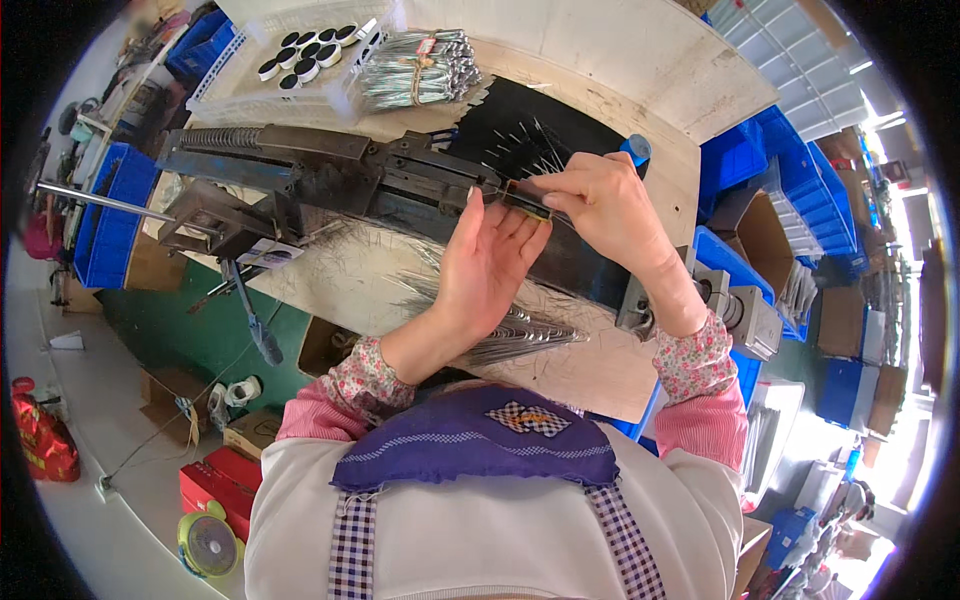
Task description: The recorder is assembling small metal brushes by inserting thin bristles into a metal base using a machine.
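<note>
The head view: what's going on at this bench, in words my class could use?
A person is working at a dark metal machine on a wooden bench. The right hand has thumb and forefinger close together at its near end; what they may pinch is too small to tell. The left hand is half open beside them, palm showing. Loose wires lie in front, a tied bundle behind.
</note>
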Tool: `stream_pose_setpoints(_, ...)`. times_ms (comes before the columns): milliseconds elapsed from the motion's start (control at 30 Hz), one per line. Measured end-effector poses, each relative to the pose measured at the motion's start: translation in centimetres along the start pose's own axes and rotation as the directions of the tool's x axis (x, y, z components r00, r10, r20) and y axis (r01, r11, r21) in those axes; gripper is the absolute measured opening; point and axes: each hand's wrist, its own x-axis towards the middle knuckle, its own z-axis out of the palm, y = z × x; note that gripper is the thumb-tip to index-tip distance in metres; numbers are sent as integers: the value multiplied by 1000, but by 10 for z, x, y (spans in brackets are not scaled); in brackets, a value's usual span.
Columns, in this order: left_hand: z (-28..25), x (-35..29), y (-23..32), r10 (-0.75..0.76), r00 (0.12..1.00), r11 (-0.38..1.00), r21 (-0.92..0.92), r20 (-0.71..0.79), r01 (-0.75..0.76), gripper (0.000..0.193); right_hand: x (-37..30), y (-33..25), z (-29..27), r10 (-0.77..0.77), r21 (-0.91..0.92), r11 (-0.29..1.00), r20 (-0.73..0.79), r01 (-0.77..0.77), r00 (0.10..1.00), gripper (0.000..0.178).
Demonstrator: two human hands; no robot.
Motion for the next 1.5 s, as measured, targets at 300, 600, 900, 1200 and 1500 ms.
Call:
stream_pose_setpoints(300, -4, 1, -3, -10, 1000, 997, -79, -25, 8, 60, -9, -8, 1, 53, 5, 999, -59, -53, 997, 17)
stream_pose_setpoints(600, -4, -2, -1, -8, 998, 994, -108, 62, 15, 53, -16, -43, -13, 91, -23, 995, -215, -98, 972, 18)
stream_pose_setpoints(900, -1, 1, 5, -62, 998, 997, -37, 19, 63, 45, -14, -55, 5, 2, -363, 932, 46, 15, 999, 17)
stream_pose_setpoints(1200, -15, 4, 3, -70, 997, 992, 105, -34, 73, 27, -58, -53, 11, 76, -190, 980, 51, -65, 996, 13)
stream_pose_setpoints(1500, -8, -35, -23, -215, 970, 929, 284, -111, 239, 56, -129, -30, 146, -69, -38, 996, 256, 81, 964, 16)
